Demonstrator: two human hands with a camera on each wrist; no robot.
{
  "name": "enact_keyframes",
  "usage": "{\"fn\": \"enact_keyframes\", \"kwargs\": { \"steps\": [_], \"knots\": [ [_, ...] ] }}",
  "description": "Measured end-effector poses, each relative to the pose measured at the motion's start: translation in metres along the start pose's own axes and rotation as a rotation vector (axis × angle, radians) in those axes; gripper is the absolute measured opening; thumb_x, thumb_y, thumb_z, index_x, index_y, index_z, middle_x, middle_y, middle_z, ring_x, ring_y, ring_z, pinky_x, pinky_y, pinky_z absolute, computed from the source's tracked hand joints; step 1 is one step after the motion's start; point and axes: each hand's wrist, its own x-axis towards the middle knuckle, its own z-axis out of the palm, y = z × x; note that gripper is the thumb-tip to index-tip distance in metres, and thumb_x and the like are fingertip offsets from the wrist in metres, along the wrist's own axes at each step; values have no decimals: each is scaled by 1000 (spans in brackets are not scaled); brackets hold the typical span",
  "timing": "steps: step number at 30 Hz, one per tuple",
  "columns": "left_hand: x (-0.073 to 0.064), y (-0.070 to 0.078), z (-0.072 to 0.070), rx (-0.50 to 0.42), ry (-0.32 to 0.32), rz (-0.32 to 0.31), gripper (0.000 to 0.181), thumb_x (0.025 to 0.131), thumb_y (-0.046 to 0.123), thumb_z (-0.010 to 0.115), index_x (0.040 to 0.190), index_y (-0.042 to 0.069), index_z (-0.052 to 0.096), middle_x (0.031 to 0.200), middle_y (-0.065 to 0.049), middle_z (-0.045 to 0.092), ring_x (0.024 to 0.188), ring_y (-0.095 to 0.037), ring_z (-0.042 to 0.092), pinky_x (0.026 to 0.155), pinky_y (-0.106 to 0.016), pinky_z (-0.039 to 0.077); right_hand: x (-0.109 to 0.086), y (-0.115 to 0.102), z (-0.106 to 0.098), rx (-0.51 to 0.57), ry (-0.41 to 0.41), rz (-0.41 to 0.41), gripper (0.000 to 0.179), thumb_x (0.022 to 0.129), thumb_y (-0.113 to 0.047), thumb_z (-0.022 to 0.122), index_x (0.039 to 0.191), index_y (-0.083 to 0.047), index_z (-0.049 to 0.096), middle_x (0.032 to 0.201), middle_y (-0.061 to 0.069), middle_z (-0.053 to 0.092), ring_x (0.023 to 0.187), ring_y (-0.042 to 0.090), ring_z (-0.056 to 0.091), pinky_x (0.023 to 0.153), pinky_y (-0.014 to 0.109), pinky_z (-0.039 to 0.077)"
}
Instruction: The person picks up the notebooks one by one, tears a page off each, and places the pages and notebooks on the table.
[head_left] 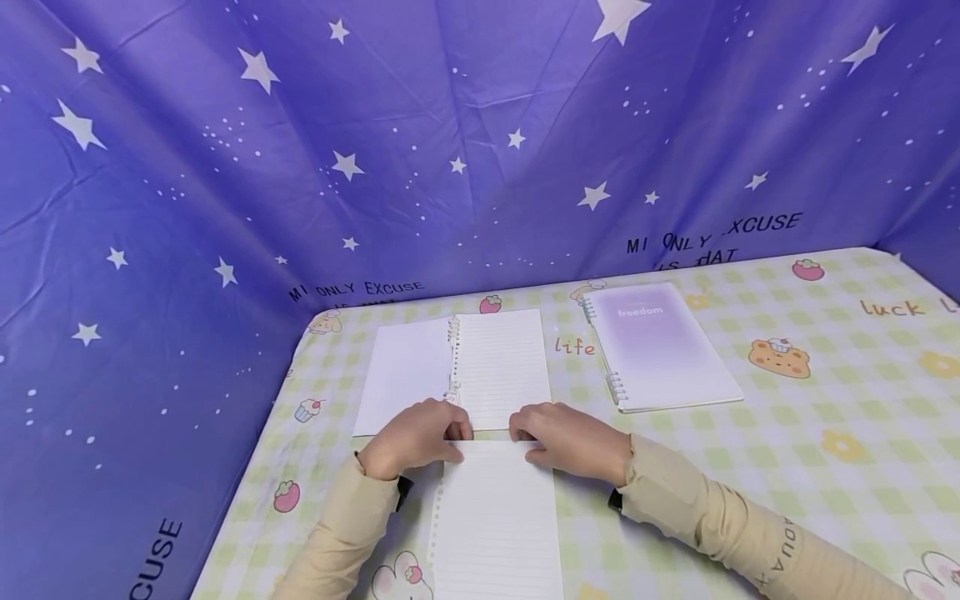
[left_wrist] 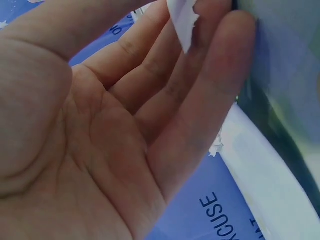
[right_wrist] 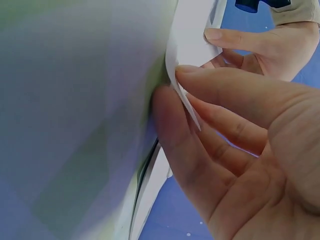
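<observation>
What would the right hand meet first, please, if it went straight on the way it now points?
Probably the left hand, opposite the right hand across the loose paper; depth is uncertain.

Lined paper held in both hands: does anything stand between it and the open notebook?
No separate object visibly does. Only the left hand and right hand, gripping the lined paper by its far edge, reach into the gap before the open notebook. The purple notebook lies off to the right.

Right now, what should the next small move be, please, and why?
Probably lift the loose lined paper toward the open ring-bound notebook: the left hand and right hand pinch the paper's far edge, and punched holes line its left side.
</observation>
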Motion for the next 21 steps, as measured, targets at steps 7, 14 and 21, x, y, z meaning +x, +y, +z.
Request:
{"fn": "enact_keyframes", "kwargs": {
  "steps": [7, 14, 21],
  "knots": [
    [-5, 4, -5, 44, 28, -29, 16, 78, 3, 81, 84, 15, 71, 76, 6, 65, 69, -11, 53, 64, -29, 46, -2, -3, 0, -114, 47, 8, 16, 82, -4, 76, 87, -13, 63, 83, -5, 56, 68, 7, 46, 63, 24, 44],
    [-9, 8, -7, 129, 80, -43, 13, 79, 5, 80, 80, 15, 72, 77, 6, 63, 69, -11, 52, 65, -31, 46, -2, -5, 0, -163, 73, 19, 16, 81, -7, 77, 84, -15, 64, 81, -7, 56, 68, 6, 45, 60, 22, 42],
    [-12, 6, -14, 119, 130, -8, 11, 81, 7, 80, 87, 13, 74, 79, 7, 67, 72, -8, 58, 69, -28, 50, 0, -5, -2, -183, 138, 1, 12, 81, -12, 76, 82, -16, 65, 78, -7, 55, 69, 7, 47, 58, 23, 43]
  ]
}}
